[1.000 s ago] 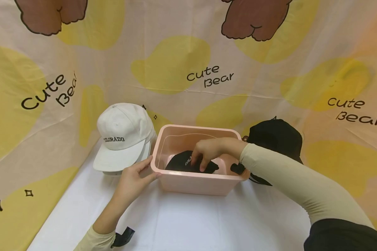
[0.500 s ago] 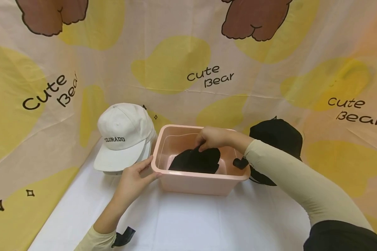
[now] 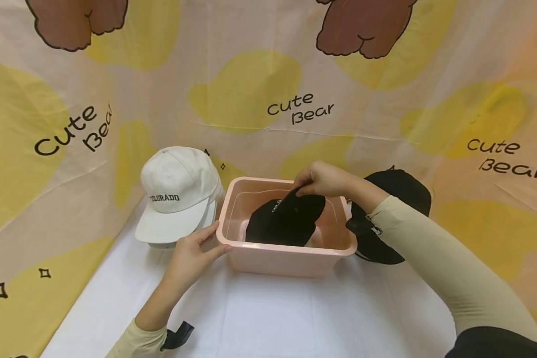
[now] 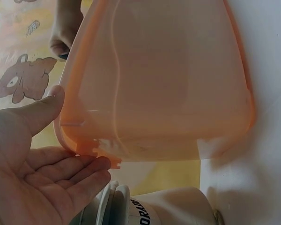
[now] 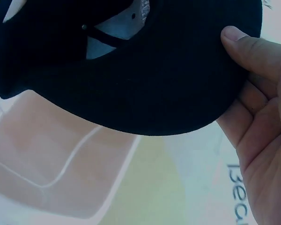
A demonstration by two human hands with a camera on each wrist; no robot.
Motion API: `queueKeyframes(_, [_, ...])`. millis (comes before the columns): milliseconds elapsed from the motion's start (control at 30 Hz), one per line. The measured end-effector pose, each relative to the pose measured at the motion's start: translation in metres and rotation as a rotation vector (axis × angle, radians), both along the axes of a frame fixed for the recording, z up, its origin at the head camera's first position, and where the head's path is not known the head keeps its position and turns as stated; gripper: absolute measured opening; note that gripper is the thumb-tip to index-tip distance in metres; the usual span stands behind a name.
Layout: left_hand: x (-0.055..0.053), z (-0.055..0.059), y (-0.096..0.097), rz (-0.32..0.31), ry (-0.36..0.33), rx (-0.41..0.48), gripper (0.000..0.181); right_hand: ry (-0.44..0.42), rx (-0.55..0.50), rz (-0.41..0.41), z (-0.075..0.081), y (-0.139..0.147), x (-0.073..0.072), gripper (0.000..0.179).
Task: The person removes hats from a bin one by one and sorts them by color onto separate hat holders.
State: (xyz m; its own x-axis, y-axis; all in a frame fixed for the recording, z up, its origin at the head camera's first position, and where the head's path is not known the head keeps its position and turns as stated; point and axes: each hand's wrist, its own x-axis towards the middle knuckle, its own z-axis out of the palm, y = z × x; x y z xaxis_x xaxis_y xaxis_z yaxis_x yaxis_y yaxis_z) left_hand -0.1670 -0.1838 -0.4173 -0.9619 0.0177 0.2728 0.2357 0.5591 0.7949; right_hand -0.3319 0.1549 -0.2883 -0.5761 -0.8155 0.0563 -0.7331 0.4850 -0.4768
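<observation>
In the head view my right hand pinches the brim of a black baseball cap with partly visible white lettering. The cap tilts up, brim high, its crown still down inside the pink plastic bin. The right wrist view shows the thumb on one face of the black brim and the fingers behind it. My left hand touches the bin's left front corner. In the left wrist view, that hand's fingers are extended under the rim, and the thumb rests against the rim's other side.
Left of the bin sits a white cap marked COLORADO, stacked over another. Another black cap stands to the right, partly behind my right forearm. A white cloth covers the table, and a printed curtain hangs behind.
My right hand took the black cap by its brim and has raised it up and to the right, tilting it in the bin. The left hand stays at the bin's corner.
</observation>
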Motion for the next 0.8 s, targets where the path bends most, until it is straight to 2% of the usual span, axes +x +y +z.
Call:
queueKeyframes(267, [0.002, -0.003, 0.002, -0.008, 0.004, -0.001, 0.076, 0.068, -0.147, -0.121, 0.015, 0.032, 0.011, 0.011])
queueKeyframes(367, [0.001, -0.002, 0.000, 0.000, -0.003, -0.015, 0.075, 0.083, -0.216, -0.143, 0.018, 0.046, 0.018, 0.014])
queueKeyframes(600, [-0.001, -0.001, 0.001, -0.013, -0.030, -0.017, 0.078, 0.166, -0.431, -0.125, 0.025, 0.076, 0.039, 0.023])
queueKeyframes(800, [0.000, 0.000, 0.000, -0.007, -0.040, 0.024, 0.079, 0.256, -0.572, -0.138, 0.036, 0.088, 0.048, 0.029])
